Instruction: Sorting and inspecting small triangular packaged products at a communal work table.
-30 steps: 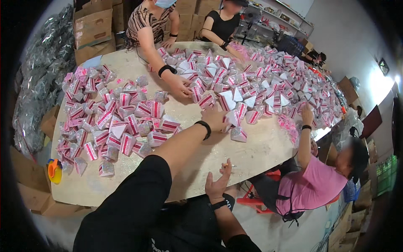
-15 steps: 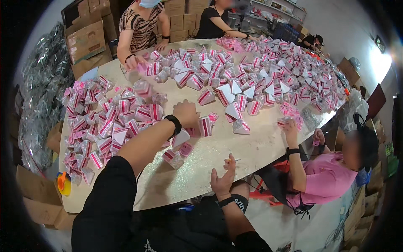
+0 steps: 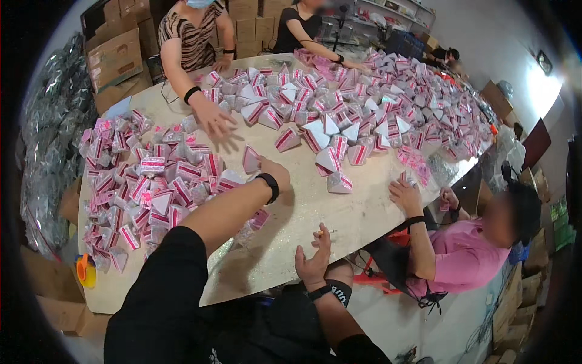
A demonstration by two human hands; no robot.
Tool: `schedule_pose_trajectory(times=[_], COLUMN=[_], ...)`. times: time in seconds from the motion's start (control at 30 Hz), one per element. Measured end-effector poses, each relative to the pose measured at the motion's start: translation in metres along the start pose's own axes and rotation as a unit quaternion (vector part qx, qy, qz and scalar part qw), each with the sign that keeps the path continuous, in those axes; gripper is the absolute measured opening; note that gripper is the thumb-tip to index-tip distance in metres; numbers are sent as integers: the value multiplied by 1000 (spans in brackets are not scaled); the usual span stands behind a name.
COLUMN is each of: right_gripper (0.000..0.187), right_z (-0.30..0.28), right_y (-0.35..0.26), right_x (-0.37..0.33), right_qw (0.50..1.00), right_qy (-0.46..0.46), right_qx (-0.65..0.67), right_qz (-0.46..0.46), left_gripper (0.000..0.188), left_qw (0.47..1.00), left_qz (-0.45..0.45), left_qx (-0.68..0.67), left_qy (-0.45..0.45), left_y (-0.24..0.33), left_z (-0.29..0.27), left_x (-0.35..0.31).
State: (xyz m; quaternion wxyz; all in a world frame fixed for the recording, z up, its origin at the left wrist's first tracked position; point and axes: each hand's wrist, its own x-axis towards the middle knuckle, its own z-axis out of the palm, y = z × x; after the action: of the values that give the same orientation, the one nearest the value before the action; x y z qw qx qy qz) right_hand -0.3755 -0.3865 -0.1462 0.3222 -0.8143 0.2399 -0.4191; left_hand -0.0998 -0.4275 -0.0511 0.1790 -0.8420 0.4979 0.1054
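My left hand (image 3: 276,174), with a dark band at its wrist, reaches over the middle of the table. Its fingers are bent against a pink-and-white cake-slice wedge (image 3: 250,159) in clear wrap; the fingertips are partly hidden. Under and beside that forearm lies a heap of similar wrapped wedges (image 3: 160,203). Over the table's front edge, my right hand (image 3: 313,264) is palm up and holds a thin cigarette (image 3: 326,231) between its fingers.
A larger heap of wedges (image 3: 364,109) covers the far side. Across the table, a co-worker's spread hand (image 3: 215,121) hovers near my left hand. A person in pink (image 3: 458,255) sits at the right. A yellow-orange container (image 3: 86,271) stands at the left corner.
My left hand has turned, and the wedge at its right is gone from there; one now stands at its fingertips. The co-worker's hand came nearer and spread open. My right hand still holds the cigarette.
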Motion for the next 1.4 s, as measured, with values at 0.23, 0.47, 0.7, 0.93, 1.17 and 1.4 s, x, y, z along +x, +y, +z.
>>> schedule_pose_trajectory(times=[0.23,0.47,0.7,0.93,1.17,1.4], right_gripper=[82,82,82,82,80,79], right_z=[4,9,3,4,1,0], right_y=[0,1,-5,-2,-7,-12], right_x=[0,4,5,4,4,6], right_qw=[1000,999,999,999,1000,1000], right_qy=[17,45,42,35,23,10], right_qx=[0,4,-12,-8,7,4], right_qz=[-13,-25,-22,-16,5,-2], left_gripper=[33,54,75,84,31,35], left_qw=[955,873,916,922,937,904], left_qz=[218,253,237,252,217,269], left_qx=[-175,-369,-253,-239,-255,-225], left_qy=[99,194,202,173,97,246], left_y=[32,49,55,82,87,93], left_z=[-2,19,10,-9,-13,3], left_x=[49,120,108,98,102,98])
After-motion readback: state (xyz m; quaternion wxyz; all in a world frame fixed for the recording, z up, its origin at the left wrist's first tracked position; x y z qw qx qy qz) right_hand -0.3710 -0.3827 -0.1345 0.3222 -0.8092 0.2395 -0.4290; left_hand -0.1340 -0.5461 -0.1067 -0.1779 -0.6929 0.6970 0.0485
